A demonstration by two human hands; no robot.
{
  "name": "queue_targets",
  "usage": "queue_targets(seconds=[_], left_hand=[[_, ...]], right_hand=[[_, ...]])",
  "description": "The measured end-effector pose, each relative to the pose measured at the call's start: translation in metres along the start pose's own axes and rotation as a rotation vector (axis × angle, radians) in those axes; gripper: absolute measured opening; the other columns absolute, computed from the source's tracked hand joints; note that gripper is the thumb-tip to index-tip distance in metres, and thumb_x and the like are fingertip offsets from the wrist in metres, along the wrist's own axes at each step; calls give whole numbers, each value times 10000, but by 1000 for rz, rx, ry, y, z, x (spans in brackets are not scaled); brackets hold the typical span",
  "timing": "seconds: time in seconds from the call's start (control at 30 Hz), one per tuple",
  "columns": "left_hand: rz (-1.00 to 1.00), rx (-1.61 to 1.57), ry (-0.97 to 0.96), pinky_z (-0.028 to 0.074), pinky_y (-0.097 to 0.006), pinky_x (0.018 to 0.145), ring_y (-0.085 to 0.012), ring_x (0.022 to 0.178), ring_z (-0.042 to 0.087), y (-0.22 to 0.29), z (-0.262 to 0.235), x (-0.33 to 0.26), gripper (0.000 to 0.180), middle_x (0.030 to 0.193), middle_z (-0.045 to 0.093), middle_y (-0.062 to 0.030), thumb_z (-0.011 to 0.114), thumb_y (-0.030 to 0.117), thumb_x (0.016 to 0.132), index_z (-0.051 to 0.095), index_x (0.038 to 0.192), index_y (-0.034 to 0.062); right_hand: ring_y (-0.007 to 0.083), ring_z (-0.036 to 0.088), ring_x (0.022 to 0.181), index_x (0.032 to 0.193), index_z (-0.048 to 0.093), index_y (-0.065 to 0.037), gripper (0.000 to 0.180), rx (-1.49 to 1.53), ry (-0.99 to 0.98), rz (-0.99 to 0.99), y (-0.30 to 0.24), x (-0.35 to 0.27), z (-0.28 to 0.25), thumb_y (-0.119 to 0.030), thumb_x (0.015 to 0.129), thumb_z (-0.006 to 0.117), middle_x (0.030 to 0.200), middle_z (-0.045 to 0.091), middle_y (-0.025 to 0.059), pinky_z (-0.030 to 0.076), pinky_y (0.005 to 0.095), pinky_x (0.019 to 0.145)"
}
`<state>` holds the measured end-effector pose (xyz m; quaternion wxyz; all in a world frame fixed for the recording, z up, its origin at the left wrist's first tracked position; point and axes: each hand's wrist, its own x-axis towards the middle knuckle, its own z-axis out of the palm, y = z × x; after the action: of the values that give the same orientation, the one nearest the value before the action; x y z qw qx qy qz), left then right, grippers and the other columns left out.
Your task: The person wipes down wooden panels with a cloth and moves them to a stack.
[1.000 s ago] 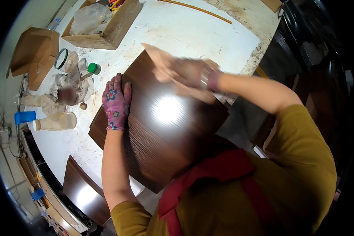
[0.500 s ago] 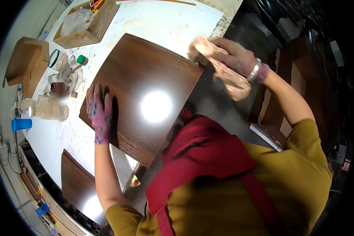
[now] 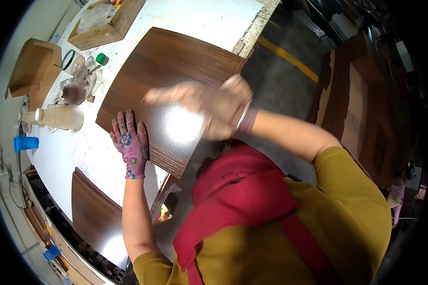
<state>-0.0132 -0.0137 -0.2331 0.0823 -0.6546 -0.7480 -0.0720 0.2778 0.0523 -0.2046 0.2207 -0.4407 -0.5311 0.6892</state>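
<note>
A dark brown wood-grain panel [image 3: 176,54] with a glossy face lies on the white worktable [image 3: 195,14]. My left hand [image 3: 132,145], in a pink flowered glove, rests flat with spread fingers on the panel's left edge. A crumpled beige cloth [image 3: 173,95] is in my right hand [image 3: 229,108], which is gloved and closed around it. Motion smears both the cloth and those fingers above the panel's right half. Whether the cloth touches the panel I cannot tell.
Beyond my left hand stand a cloudy plastic bottle [image 3: 64,117], a clear jar [image 3: 72,64] and a green cap [image 3: 102,59]. Cardboard boxes [image 3: 100,38] sit farther back. More brown panels [image 3: 92,209] lie at the near left. Right of the table, a large brown carton [image 3: 361,114] stands open.
My right hand has swung left with the cloth, from beyond the panel's right corner to above its face. My left hand now lies slightly lower and farther right, its fingers more spread.
</note>
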Motion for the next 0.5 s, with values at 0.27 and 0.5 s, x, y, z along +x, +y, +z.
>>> queue_targets(seconds=[0.27,0.5], left_hand=[[-29,26,-6,203,-519,1118,-326,1391,281,-1,4,2,521,1495,353,-83,456,369,964,372,1456,221],[16,17,-2,202,-526,1112,-314,1397,276,3,3,8,527,1496,354,-80,472,359,957,371,1458,225]], right_hand=[[242,603,653,854,595,-93,102,-1357,607,-725,22,-2,-25,-168,790,574,721,590,68,497,380,563],[222,610,648,923,596,-69,128,-1245,760,-614,-3,38,-131,-161,886,514,784,616,105,502,344,551]])
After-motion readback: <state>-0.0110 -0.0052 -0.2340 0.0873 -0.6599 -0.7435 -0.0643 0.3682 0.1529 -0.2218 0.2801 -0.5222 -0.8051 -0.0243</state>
